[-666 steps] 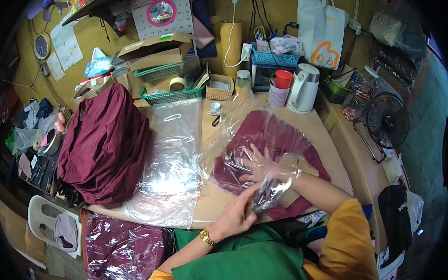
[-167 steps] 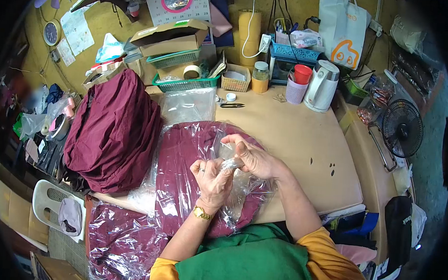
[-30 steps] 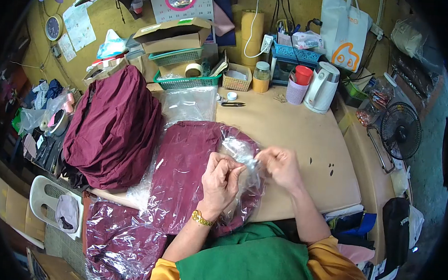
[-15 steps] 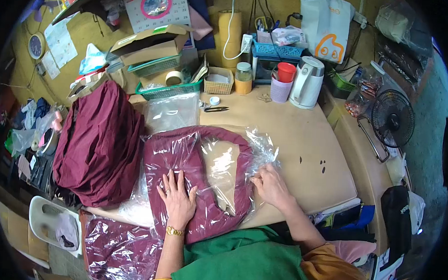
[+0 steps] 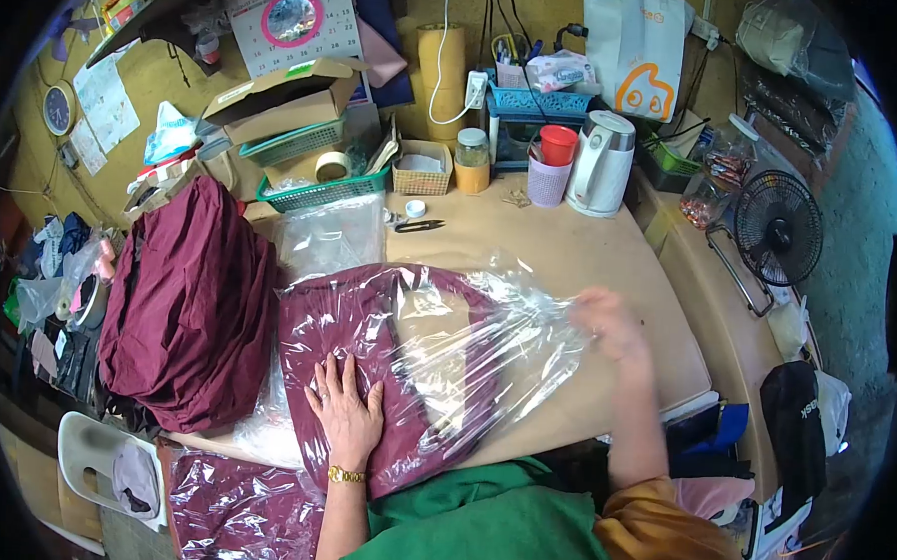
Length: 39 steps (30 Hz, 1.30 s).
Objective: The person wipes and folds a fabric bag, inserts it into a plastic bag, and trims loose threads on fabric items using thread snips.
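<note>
- A person's left hand (image 5: pixel 349 421) lies open, palm down and fingers spread, on a maroon garment (image 5: pixel 338 325) inside a clear bag (image 5: pixel 535 359). The weight appears meant to pin the bundle to the tabletop (image 5: pixel 649 279).
- The right hand (image 5: pixel 612 324), blurred, closes on the bag's gathered right end, drawing the plastic into tight creases; from here, the pull seems to be what the left palm braces against.
- The bagged garment rests at the near middle of the tabletop, its cloth curving around a gap where tan surface shows through.
- Just left rises a heap of unwrapped maroon cloth (image 5: pixel 187 314), apparently stacked within easy reach. Flat clear plastic (image 5: pixel 332 237) lies beyond the garment, out of the hands' way.
- At the near left, below the tabletop's edge, more maroon fabric (image 5: pixel 243 511) gleams under clear wrapping.
- Along the far side, a green basket (image 5: pixel 322 195) carries a tape roll (image 5: pixel 333 166); a woven basket (image 5: pixel 420 185) holds something white, perhaps paper; a lidded jar (image 5: pixel 471 166) shows amber contents.
- Farther right, a red cup (image 5: pixel 558 143) sits in a lilac cup (image 5: pixel 548 184), next to a white kettle (image 5: pixel 601 172).
</note>
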### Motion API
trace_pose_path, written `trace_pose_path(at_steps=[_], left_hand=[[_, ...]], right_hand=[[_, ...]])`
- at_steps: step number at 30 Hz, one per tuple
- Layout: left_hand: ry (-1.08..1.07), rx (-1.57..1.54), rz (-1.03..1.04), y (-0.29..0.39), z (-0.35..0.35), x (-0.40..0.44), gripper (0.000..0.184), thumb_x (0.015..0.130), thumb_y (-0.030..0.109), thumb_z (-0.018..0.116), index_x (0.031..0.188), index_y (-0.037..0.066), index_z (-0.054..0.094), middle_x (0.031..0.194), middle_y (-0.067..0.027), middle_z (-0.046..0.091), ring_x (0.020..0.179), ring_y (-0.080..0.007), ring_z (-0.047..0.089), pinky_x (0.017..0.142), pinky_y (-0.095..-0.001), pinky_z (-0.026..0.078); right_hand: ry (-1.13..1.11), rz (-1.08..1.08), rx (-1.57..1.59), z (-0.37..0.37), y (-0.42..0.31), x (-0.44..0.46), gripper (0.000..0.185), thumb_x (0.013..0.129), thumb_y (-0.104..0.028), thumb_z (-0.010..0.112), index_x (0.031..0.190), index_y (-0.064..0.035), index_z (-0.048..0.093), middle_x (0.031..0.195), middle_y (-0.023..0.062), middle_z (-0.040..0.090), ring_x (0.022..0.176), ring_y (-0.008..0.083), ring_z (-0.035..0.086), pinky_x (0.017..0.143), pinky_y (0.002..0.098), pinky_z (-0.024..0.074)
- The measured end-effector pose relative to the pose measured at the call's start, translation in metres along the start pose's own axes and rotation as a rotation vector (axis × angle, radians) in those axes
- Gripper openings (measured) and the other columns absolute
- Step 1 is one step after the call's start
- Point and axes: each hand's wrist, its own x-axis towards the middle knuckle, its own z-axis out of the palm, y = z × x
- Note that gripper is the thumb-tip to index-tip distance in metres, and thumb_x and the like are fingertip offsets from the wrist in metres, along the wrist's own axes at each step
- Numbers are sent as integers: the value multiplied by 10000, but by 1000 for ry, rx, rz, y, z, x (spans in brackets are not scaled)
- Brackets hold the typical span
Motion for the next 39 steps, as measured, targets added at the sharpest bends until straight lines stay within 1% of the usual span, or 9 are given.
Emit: trace_pose_path(at_steps=[5, 13, 19, 24, 27, 30, 32, 35, 39], left_hand=[[29, 19, 16, 4, 0, 1, 641, 949, 433, 553, 1478, 110, 388, 1556, -171, 322, 1465, -381, 236, 1174, -585, 130], [52, 15, 14, 1, 3, 2, 621, 940, 418, 564, 1468, 128, 413, 1536, -165, 356, 1460, -371, 252, 1179, -567, 137], [168, -239, -18, 2, -12, 2, 606, 891, 388, 637, 1406, 110, 481, 1468, -181, 414, 1384, -377, 339, 1130, -538, 231], [-239, -910, 238, 96, -56, -10, 975, 639, 366, 898, 1401, -16, 425, 1233, -224, 509, 1126, -380, 558, 914, -430, 486], [125, -802, 517, 150, -3, 25, 586, 881, 251, 691, 1359, -12, 480, 1243, -231, 560, 939, -332, 644, 795, -407, 527], [18, -1493, 211, 162, -50, 107, 264, 971, 113, 453, 1074, -16, 658, 737, -135, 649, 667, -203, 602, 645, -344, 478], [96, -1377, 194, 143, -154, 116, 335, 981, 194, 448, 891, -3, 704, 760, -74, 668, 603, -156, 558, 602, -294, 432], [282, -2112, 237, 124, -221, 110, 480, 1066, 373, 330, 1326, 8, 502, 1125, -135, 652, 910, -256, 657, 843, -405, 530], [209, -2228, 391, 51, -180, 73, 475, 1071, 285, 336, 1441, -7, 395, 1400, -195, 493, 1175, -302, 574, 1037, -455, 475]], right_hand=[[645, -204, -903, -51, -57, 6, 210, 905, -192, 674, 1024, -23, 639, 902, 103, 717, 831, 181, 676, 743, 301, 517], [-689, 142, -703, 68, -13, 93, 388, 888, -251, 689, 1201, -40, 596, 955, 88, 703, 888, 159, 655, 796, 312, 515], [373, -52, -296, -79, -9, 113, 266, 949, -168, 594, 1196, -77, 561, 828, 1, 576, 693, 98, 548, 622, 252, 462], [-317, 186, -264, 29, 31, 13, 302, 977, -150, 561, 1270, -74, 560, 999, 60, 667, 841, 125, 650, 679, 274, 526], [-289, 58, -77, 78, 19, -6, 311, 991, -172, 572, 1285, -74, 557, 1051, 68, 667, 908, 132, 651, 767, 280, 531], [-120, -210, 98, 60, 7, 7, 359, 1022, -275, 548, 1328, -90, 518, 1101, 74, 633, 950, 146, 630, 803, 293, 528], [175, -74, -8, 45, 9, -3, 463, 1023, -404, 511, 1361, -92, 455, 1277, 105, 564, 1070, 180, 603, 876, 356, 520], [-103, 360, 492, 79, 21, -39, 553, 1030, -371, 501, 1492, -115, 338, 1312, 88, 531, 1138, 235, 571, 957, 388, 493], [-165, 20, 394, 96, 37, -40, 691, 969, -212, 596, 1539, -49, 242, 1572, 139, 292, 1436, 247, 309, 1162, 407, 284]])
